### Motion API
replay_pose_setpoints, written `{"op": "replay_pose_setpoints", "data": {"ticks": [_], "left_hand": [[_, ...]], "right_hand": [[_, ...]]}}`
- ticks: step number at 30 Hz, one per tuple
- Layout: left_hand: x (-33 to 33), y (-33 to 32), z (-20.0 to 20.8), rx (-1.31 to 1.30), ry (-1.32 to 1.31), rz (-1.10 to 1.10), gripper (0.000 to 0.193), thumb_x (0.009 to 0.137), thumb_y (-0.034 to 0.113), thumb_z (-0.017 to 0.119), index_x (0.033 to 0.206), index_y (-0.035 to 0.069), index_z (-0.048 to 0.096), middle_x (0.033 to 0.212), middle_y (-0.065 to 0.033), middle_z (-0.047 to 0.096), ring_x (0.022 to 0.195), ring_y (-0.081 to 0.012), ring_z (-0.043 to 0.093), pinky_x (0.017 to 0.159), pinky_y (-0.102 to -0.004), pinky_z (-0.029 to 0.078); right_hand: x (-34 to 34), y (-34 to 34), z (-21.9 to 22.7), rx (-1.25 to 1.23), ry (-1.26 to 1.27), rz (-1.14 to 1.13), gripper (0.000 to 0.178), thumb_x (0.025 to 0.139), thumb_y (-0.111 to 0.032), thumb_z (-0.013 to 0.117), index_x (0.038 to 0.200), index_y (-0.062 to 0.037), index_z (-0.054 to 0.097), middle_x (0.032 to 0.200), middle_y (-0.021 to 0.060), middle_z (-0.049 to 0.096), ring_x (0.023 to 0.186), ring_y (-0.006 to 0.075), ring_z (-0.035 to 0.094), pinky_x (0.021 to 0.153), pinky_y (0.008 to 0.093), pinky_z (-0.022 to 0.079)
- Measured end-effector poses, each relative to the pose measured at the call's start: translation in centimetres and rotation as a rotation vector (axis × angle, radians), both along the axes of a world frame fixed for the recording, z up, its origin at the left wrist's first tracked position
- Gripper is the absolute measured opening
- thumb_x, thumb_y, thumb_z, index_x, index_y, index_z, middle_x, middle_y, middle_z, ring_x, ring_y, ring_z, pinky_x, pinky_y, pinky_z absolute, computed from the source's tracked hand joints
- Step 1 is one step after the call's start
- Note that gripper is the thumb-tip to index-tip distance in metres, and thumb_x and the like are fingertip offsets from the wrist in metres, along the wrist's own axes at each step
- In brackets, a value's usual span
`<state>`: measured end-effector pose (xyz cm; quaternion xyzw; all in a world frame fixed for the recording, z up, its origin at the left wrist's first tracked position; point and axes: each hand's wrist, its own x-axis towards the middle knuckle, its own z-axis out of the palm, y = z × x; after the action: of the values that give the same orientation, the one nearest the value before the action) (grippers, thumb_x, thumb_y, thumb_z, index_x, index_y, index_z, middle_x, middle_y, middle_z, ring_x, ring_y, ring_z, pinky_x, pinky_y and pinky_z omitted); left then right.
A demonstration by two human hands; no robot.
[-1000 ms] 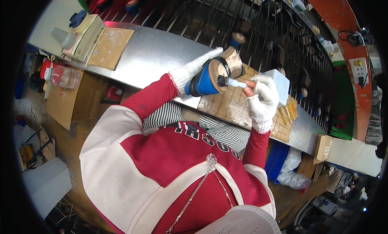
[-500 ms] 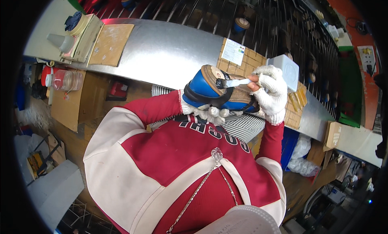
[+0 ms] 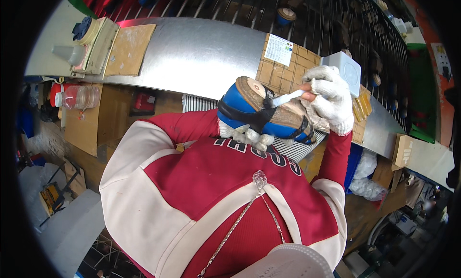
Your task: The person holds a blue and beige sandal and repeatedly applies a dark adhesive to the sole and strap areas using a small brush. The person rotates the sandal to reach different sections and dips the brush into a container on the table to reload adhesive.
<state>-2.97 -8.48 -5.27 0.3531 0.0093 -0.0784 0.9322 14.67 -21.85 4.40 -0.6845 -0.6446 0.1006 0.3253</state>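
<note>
A blue shoe last (image 3: 236, 99) with a brown sole-side face lies bottom up in front of my chest. Black sandal straps (image 3: 253, 117) wrap round its sides and fold onto that face. My left hand (image 3: 248, 136), in a white knit glove, cups the last from below, its fingers curled and partly hidden. Above the last, my right hand (image 3: 329, 93) pinches the white handle of a brush (image 3: 288, 98) with bare fingertips coming out of its glove. The brush's dark end meets the strap edge at the middle of the face.
A metal bench (image 3: 206, 47) runs across, with a rack of bars (image 3: 312, 23) behind it holding more blue lasts. Near my right hand are a patterned board (image 3: 276, 69), a white plastic container (image 3: 348, 71) and a yellow block (image 3: 363, 105). A cardboard sheet (image 3: 129, 49) lies left.
The brush has turned and its dark end has shifted right and down along the strap edge. My right hand has moved slightly right. The last has tilted, its toe end lower.
</note>
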Motion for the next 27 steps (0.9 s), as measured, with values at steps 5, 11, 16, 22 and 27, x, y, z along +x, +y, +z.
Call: {"op": "replay_pose_setpoints", "data": {"ticks": [5,11,16,22,27], "left_hand": [[2.4,2.7,-2.2,0.134,-0.003,0.137,0.071,0.098,0.037,0.062,0.153,0.003,0.032,0.147,-0.0215,0.048,0.132,-0.0266,0.055,0.106,-0.0345,0.054],[3.3,10.5,-5.1,-0.476,-0.284,-0.079,0.076,0.094,0.055,0.063,0.147,0.003,0.046,0.143,-0.0213,0.054,0.127,-0.0289,0.059,0.107,-0.0419,0.051],[2.0,10.7,-5.7,-0.382,-0.196,0.021,0.09,0.089,0.063,0.065,0.154,0.008,0.038,0.151,-0.0179,0.048,0.133,-0.0329,0.053,0.11,-0.0445,0.048],[2.2,12.8,-7.1,-0.418,-0.051,0.206,0.091,0.089,0.065,0.062,0.157,0.013,0.032,0.154,-0.0175,0.044,0.135,-0.0332,0.051,0.11,-0.049,0.047],[1.9,14.9,-6.4,-0.32,-0.113,0.342,0.086,0.092,0.068,0.054,0.152,0.009,0.037,0.138,-0.022,0.054,0.116,-0.0361,0.061,0.096,-0.0493,0.057]], "right_hand": [[-2.3,-1.9,0.3,0.121,0.081,-0.327,0.015,0.074,-0.014,0.081,0.084,-0.0046,0.075,0.098,0.0099,0.07,0.091,0.0224,0.061,0.077,0.0335,0.047],[-5.9,-0.2,-1.8,0.271,-0.199,-0.404,0.016,0.071,-0.012,0.083,0.084,-0.0088,0.075,0.096,0.0074,0.069,0.091,0.0223,0.061,0.08,0.0353,0.043],[-1.0,2.5,-1.2,0.416,-0.196,-0.78,0.011,0.074,-0.013,0.079,0.083,-0.012,0.074,0.094,0.0036,0.069,0.079,0.0193,0.063,0.075,0.0351,0.039],[-3.3,4.1,-1.4,0.425,-0.418,-0.729,0.013,0.074,-0.016,0.079,0.084,-0.0145,0.071,0.091,0.0006,0.066,0.081,0.0195,0.061,0.072,0.0381,0.037],[-5.2,4.9,-2.2,0.356,-0.147,-0.525,0.012,0.078,-0.019,0.078,0.087,-0.013,0.073,0.088,0.0004,0.065,0.079,0.0183,0.059,0.076,0.0361,0.037]]}}
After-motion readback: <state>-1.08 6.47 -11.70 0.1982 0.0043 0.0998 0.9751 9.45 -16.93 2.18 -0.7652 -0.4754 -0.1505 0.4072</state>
